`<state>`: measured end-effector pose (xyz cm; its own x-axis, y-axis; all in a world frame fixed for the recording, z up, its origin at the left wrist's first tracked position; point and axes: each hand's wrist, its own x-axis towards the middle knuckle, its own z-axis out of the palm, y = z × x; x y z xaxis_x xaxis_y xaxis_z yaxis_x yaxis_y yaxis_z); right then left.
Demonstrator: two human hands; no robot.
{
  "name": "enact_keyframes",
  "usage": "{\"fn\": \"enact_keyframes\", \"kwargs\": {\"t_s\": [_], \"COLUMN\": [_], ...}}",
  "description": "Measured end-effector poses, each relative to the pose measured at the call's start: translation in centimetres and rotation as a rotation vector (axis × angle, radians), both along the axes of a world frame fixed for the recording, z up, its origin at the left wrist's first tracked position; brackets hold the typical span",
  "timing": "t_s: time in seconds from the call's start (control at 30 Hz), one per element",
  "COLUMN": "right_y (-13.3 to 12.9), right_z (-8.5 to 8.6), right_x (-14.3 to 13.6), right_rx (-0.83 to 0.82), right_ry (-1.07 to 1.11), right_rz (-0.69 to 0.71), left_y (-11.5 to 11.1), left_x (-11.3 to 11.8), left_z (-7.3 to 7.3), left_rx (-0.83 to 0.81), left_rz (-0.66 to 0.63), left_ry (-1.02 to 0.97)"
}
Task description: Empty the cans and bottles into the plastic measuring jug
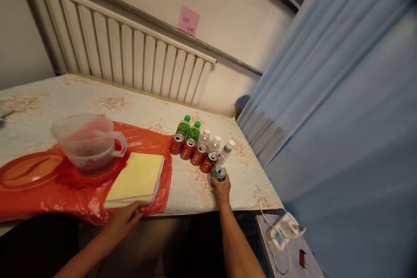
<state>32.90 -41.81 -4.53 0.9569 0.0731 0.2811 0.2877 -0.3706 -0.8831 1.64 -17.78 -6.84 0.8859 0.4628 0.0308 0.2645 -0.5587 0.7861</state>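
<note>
My right hand is wrapped round a green and silver can, upright at the near end of a row of several red cans. Behind the red cans stand two green-capped bottles and three clear bottles with white caps. My left hand touches the near edge of a folded yellow cloth, thumb and forefinger apart, holding nothing that I can see. The cloth lies on a red plastic sheet.
A clear plastic jug and an orange oval lid sit on the red sheet at the left. The table has a floral cover. A side table at lower right holds a power strip and cables. A blue curtain hangs right.
</note>
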Motion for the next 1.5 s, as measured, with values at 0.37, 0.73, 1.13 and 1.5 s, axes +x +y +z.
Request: {"fn": "enact_keyframes", "kwargs": {"t_s": [0.37,0.73,1.13,1.5], "right_y": [4.6,10.7,13.4,17.7], "right_z": [2.2,5.2,8.7,11.4], "right_x": [-10.5,-16.8,-17.0,-15.6], "right_rx": [0.127,0.148,0.101,0.115], "right_ry": [0.054,0.023,0.219,0.14], "right_rz": [0.231,0.444,0.857,0.79], "left_y": [-4.0,-2.9,1.9,5.9], "left_x": [3.5,5.6,2.6,4.4], "left_z": [3.4,4.8,7.7,7.2], "left_rx": [-0.172,-0.198,-0.219,-0.48], "left_rz": [-0.051,0.064,0.039,-0.016], "left_ry": [-0.065,-0.382,-0.401,-0.396]}}
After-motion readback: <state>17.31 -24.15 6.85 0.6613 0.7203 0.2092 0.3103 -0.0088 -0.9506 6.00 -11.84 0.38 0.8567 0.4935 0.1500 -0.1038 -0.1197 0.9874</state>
